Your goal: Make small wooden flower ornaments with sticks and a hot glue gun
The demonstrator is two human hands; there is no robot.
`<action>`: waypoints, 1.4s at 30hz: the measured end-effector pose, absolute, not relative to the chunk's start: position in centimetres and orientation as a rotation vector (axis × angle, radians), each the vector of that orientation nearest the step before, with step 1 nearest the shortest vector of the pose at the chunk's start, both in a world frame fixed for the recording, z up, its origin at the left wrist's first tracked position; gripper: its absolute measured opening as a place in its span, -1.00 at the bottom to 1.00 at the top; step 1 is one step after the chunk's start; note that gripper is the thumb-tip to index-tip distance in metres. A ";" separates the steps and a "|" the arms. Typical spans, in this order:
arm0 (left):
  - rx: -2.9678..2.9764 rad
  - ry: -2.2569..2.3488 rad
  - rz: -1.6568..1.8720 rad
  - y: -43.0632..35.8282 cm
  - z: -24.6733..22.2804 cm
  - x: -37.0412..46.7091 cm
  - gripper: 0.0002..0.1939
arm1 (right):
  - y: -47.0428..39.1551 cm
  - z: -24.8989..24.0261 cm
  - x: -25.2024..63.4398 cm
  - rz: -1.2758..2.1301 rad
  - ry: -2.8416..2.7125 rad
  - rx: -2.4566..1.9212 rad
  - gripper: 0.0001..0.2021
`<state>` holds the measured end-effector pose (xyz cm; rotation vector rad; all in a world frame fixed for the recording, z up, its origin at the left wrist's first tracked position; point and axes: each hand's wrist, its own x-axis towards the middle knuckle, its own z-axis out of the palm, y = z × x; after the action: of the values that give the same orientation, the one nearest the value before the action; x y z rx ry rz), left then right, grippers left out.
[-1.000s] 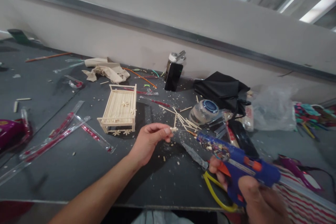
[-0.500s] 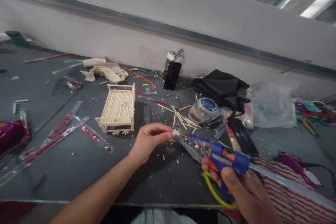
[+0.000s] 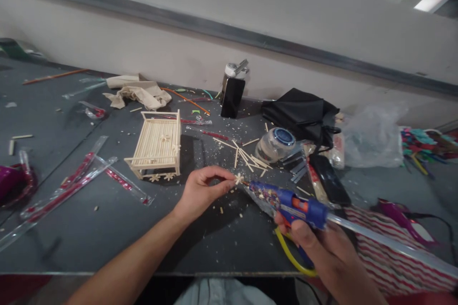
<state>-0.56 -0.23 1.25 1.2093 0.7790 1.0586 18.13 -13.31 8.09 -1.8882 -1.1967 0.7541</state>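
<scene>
Between thumb and forefinger, my left hand (image 3: 204, 188) pinches a small pale star-shaped piece of wooden sticks (image 3: 239, 179). My right hand (image 3: 318, 243) is wrapped round a blue hot glue gun (image 3: 286, 200). The gun's nozzle points left and is right at the star piece; whether it touches is too small to tell. A long clear glue stick (image 3: 375, 236) runs out of the gun's back. Left of my hands stands a miniature bed-like frame of pale sticks (image 3: 157, 140), with a small star on its slats. Two more stars (image 3: 161, 177) lie at its front.
Loose sticks (image 3: 245, 157) lie beyond my hands, near a lidded glass jar (image 3: 274, 145). A phone (image 3: 233, 98) leans upright on a bottle. Yellow-handled scissors (image 3: 291, 255) lie under my right hand. Red-filled plastic sleeves (image 3: 67, 186) are at left, a striped cloth (image 3: 379, 248) at right.
The glue gun has moved slightly left, bringing its nozzle closer to the star piece. My left hand keeps its pinch. The whole view has shifted a little.
</scene>
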 end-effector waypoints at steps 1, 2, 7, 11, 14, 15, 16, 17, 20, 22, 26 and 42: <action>1.215 0.777 1.058 -0.2 1.3 -0.6 -0.93 | -13.3 8.1 18.1 0.748 -1.201 -1.895 -0.53; 1.220 0.778 1.057 -0.3 1.3 -0.6 -0.94 | -13.3 8.1 18.0 0.739 -1.206 -1.904 -0.54; 1.241 0.785 1.053 -0.3 1.4 -0.6 -0.94 | -13.2 8.3 17.8 0.706 -1.259 -1.925 -0.55; 1.264 0.788 1.059 -0.3 1.4 -0.6 -0.94 | -13.1 8.1 18.2 0.680 -1.323 -1.940 -0.57; 1.292 0.784 1.063 -0.3 1.4 -0.5 -0.95 | -13.0 7.7 18.7 0.660 -1.394 -1.912 -0.58; 1.301 0.783 1.064 -0.3 1.4 -0.5 -0.96 | -13.0 7.7 18.7 0.656 -1.403 -1.903 -0.59; 1.309 0.781 1.065 -0.3 1.5 -0.5 -0.96 | -13.0 7.6 18.7 0.653 -1.395 -1.902 -0.59; 1.314 0.780 1.070 -0.3 1.5 -0.5 -0.96 | -12.9 7.6 18.6 0.654 -1.373 -1.905 -0.58; 1.326 0.776 1.074 -0.3 1.6 -0.5 -0.97 | -12.8 8.0 18.2 0.670 -1.296 -1.904 -0.58; 1.335 0.770 1.077 -0.3 1.6 -0.6 -0.96 | -12.8 8.2 18.0 0.679 -1.291 -1.883 -0.57; 1.340 0.763 1.092 -0.3 1.6 -0.6 -0.97 | -12.7 8.4 18.2 0.633 -1.322 -1.908 -0.56; 1.304 0.764 1.100 -0.4 1.7 -0.5 -0.98 | -13.2 8.2 18.0 0.545 -1.373 -1.946 -0.53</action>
<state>-0.54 -0.38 1.71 1.3039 0.7643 1.0998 17.97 -13.24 8.24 -1.9457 -1.3726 0.5450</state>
